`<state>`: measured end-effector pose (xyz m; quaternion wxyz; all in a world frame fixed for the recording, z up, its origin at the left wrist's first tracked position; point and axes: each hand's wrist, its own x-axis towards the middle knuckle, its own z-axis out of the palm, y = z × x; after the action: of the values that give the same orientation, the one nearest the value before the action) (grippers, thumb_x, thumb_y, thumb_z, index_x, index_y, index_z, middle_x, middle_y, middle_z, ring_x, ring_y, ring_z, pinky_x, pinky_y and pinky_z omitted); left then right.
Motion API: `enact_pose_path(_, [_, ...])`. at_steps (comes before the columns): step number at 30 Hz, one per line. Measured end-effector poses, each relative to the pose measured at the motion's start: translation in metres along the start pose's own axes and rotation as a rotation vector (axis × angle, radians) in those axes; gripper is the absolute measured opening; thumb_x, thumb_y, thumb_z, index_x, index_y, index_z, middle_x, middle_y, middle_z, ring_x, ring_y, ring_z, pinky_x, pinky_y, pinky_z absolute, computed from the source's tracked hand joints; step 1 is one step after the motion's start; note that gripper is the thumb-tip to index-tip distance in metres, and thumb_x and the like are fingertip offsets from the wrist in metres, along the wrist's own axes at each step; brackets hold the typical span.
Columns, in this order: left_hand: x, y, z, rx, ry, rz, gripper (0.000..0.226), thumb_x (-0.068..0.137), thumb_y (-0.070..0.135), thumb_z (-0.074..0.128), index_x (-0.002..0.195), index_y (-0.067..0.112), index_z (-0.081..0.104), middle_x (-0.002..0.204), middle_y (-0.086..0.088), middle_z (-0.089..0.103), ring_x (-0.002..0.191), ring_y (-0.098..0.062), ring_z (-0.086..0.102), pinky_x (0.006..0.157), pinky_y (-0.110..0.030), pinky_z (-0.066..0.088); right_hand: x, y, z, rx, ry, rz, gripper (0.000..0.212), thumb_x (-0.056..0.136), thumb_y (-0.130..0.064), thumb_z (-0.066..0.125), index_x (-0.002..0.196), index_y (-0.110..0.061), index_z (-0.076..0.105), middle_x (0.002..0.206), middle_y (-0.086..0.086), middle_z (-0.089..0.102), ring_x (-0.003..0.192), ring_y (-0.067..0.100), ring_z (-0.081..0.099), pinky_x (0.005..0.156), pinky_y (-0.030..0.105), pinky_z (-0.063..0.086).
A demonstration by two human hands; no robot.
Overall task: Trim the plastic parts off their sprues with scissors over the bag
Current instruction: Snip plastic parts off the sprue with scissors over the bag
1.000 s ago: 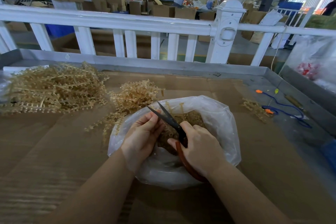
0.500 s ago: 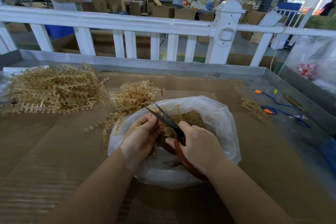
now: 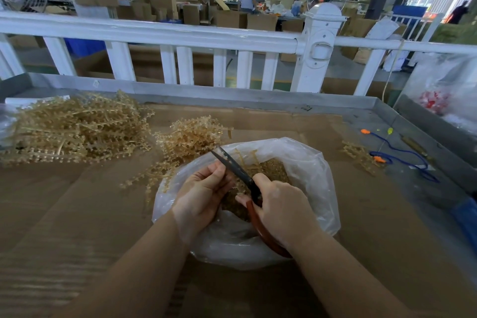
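A clear plastic bag (image 3: 315,170) lies open on the cardboard-covered table, with small tan cut parts (image 3: 273,170) heaped inside. My right hand (image 3: 281,206) grips the red-brown handles of dark-bladed scissors (image 3: 236,166), whose blades now look closed and point up-left over the bag. My left hand (image 3: 204,191) is curled beside the blades, pinching a tan sprue piece that its fingers mostly hide. Untrimmed tan sprues lie in a big pile (image 3: 74,126) at far left and a smaller pile (image 3: 191,137) just behind the bag.
A few sprue pieces (image 3: 358,155) and a blue cord with orange earplugs (image 3: 402,155) lie at the right. A raised metal rim (image 3: 232,95) and a white fence (image 3: 180,36) bound the table's far side. Another plastic bag (image 3: 444,90) sits far right.
The scissor blades, open a second ago, have closed. Both hands have stayed over the bag, shifting only slightly.
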<state>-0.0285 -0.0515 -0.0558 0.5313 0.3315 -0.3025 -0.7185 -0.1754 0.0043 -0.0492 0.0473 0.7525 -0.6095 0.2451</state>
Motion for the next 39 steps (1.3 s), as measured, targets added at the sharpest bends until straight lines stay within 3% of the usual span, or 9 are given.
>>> enact_pose_path(7, [0.000, 0.000, -0.001, -0.001, -0.027, -0.003, 0.014, 0.090, 0.004, 0.050, 0.081, 0.007, 0.061, 0.067, -0.003, 0.066, 0.066, -0.013, 0.062, 0.063, -0.021, 0.055, -0.002, 0.003, 0.001, 0.030, -0.041, 0.013, 0.033, 0.092, -0.056, 0.045, 0.101, -0.025, 0.052, 0.080, -0.005, 0.063, 0.070, 0.010, 0.060, 0.061, 0.017, 0.040])
enact_pose_path(10, [0.001, 0.001, 0.000, -0.044, 0.009, -0.030, 0.016, 0.093, 0.008, 0.048, 0.094, 0.007, 0.064, 0.080, -0.004, 0.070, 0.075, -0.014, 0.065, 0.071, -0.025, 0.052, -0.004, 0.004, 0.001, 0.039, -0.060, 0.018, 0.034, 0.091, -0.059, 0.042, 0.098, -0.027, 0.049, 0.079, -0.006, 0.061, 0.070, 0.011, 0.059, 0.062, 0.018, 0.040])
enact_pose_path(13, [0.002, 0.001, 0.002, -0.080, 0.040, -0.031, 0.018, 0.095, 0.013, 0.050, 0.104, 0.006, 0.063, 0.087, -0.005, 0.069, 0.075, -0.013, 0.065, 0.066, -0.023, 0.055, -0.004, 0.005, 0.002, 0.050, -0.068, 0.023, 0.033, 0.091, -0.060, 0.042, 0.097, -0.027, 0.048, 0.079, -0.007, 0.060, 0.072, 0.011, 0.059, 0.062, 0.019, 0.040])
enact_pose_path(16, [0.003, 0.000, 0.002, -0.109, 0.047, -0.028, 0.012, 0.094, 0.010, 0.052, 0.098, 0.006, 0.062, 0.087, -0.007, 0.068, 0.073, -0.013, 0.065, 0.061, -0.020, 0.056, -0.005, 0.005, 0.002, 0.065, -0.063, 0.030, 0.033, 0.091, -0.058, 0.044, 0.097, -0.026, 0.049, 0.079, -0.007, 0.060, 0.073, 0.013, 0.060, 0.062, 0.020, 0.038])
enact_pose_path(20, [0.005, 0.000, -0.001, -0.133, 0.027, -0.029, 0.008, 0.093, 0.008, 0.051, 0.091, 0.009, 0.058, 0.087, -0.007, 0.062, 0.078, -0.015, 0.059, 0.064, -0.020, 0.057, -0.006, 0.005, 0.002, 0.070, -0.057, 0.033, 0.032, 0.091, -0.057, 0.046, 0.096, -0.026, 0.050, 0.080, -0.006, 0.062, 0.074, 0.014, 0.061, 0.062, 0.021, 0.037])
enact_pose_path(25, [0.005, -0.002, -0.002, -0.076, 0.019, 0.005, 0.013, 0.091, 0.004, 0.050, 0.085, 0.007, 0.060, 0.079, -0.006, 0.065, 0.077, -0.015, 0.060, 0.068, -0.021, 0.055, -0.006, 0.004, -0.002, 0.082, -0.076, 0.020, 0.028, 0.090, -0.059, 0.044, 0.086, -0.032, 0.038, 0.072, -0.012, 0.051, 0.068, 0.011, 0.057, 0.060, 0.020, 0.037])
enact_pose_path(32, [-0.001, -0.001, 0.002, 0.036, 0.010, 0.027, 0.016, 0.092, 0.001, 0.048, 0.082, 0.005, 0.060, 0.079, -0.009, 0.063, 0.076, -0.017, 0.059, 0.074, -0.024, 0.051, -0.004, 0.002, 0.000, 0.056, -0.073, 0.024, 0.036, 0.089, -0.062, 0.041, 0.099, -0.028, 0.046, 0.083, -0.006, 0.058, 0.078, 0.013, 0.056, 0.067, 0.021, 0.039])
enact_pose_path(36, [-0.006, 0.003, 0.004, 0.040, 0.007, 0.005, 0.016, 0.093, 0.000, 0.047, 0.082, 0.004, 0.058, 0.074, -0.009, 0.061, 0.070, -0.015, 0.058, 0.068, -0.021, 0.052, -0.002, 0.001, 0.002, 0.085, -0.082, 0.039, 0.032, 0.090, -0.061, 0.041, 0.096, -0.030, 0.043, 0.080, -0.009, 0.051, 0.073, 0.010, 0.049, 0.067, 0.021, 0.037])
enact_pose_path(39, [-0.007, 0.004, 0.004, 0.039, 0.008, -0.022, 0.018, 0.092, 0.000, 0.048, 0.081, 0.004, 0.060, 0.067, -0.006, 0.062, 0.063, -0.013, 0.059, 0.063, -0.020, 0.054, -0.002, 0.001, 0.003, 0.109, -0.092, 0.045, 0.030, 0.091, -0.060, 0.041, 0.093, -0.031, 0.040, 0.081, -0.007, 0.056, 0.075, 0.013, 0.057, 0.068, 0.022, 0.044])
